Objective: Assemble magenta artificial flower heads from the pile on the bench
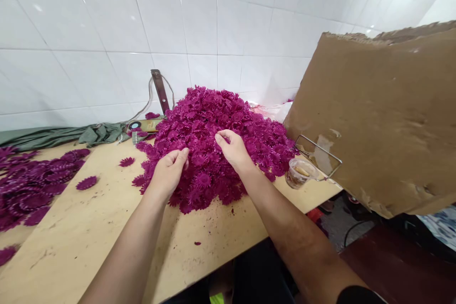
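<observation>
A large heap of magenta artificial flower heads (199, 121) is piled on the wooden table (117, 213). In front of its left side is my left hand (171, 171), closed with the thumb pressed against the curled fingers. Whatever it may hold is hidden. Over the middle of the heap, my right hand (232, 148) is pinched, thumb against forefinger. Magenta petals show behind its fingertips, but I cannot make out whether one is between them.
More flower heads (28, 190) lie stacked at the left. Green cloth (96, 134) and an upright metal bar (160, 91) are near the tiled wall. At right, a clear plastic cup (299, 173) sits by a wire frame (337, 168) and a large cardboard sheet (374, 109).
</observation>
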Available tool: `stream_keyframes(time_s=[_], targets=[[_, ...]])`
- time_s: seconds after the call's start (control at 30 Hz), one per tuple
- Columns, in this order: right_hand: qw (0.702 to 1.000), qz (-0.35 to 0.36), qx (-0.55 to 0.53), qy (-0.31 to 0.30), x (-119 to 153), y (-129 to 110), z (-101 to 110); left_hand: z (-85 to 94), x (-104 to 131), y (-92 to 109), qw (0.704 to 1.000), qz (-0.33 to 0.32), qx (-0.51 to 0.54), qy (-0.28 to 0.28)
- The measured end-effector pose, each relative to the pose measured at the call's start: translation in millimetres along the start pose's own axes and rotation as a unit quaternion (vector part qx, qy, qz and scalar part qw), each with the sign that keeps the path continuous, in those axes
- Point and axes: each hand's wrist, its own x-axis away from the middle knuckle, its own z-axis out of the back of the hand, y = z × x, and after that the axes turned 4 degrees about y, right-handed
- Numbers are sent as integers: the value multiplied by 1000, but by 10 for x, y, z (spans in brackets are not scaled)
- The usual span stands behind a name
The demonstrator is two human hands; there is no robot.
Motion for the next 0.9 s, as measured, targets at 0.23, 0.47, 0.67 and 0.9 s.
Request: stream_keyframes(time_s=[0.23, 0.47, 0.67, 0.9], targets=[[961, -206, -128, -135, 67, 85, 60, 29, -7, -26, 976, -115, -152, 108], [930, -209, -236, -189, 169, 60, 67, -163, 226, 119, 995, -96, -40, 9], [949, -131, -223, -181, 271, 91, -6, -231, 216, 102, 996, -66, -29, 45], [992, -10, -65, -109, 217, 217, -39, -212, 227, 95, 991, -119, -28, 56]])
